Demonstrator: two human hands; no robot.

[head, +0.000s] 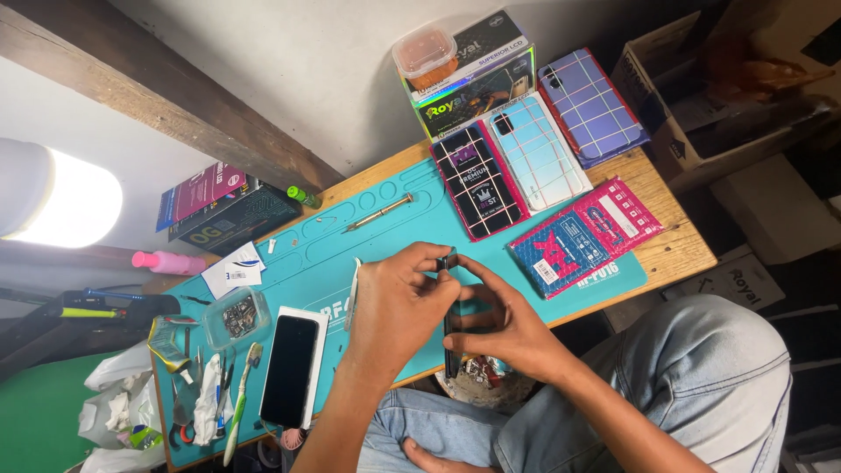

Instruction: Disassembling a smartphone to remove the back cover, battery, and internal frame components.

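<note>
A dark phone point(450, 320) is gripped edge-on by both hands over the desk's near edge.
If the left hand point(394, 307) or right hand point(508, 328) slips, it could be dropped past the teal mat point(385, 236).

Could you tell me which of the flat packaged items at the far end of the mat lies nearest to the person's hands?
The pink and blue packet, lying alone nearer the right hand; the other three sit side by side further back.

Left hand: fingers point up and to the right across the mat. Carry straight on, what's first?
Beyond the dark phone that the left hand grips with the right hand, probably the black grid-patterned package at the teal mat's far edge; depth unclear.
</note>
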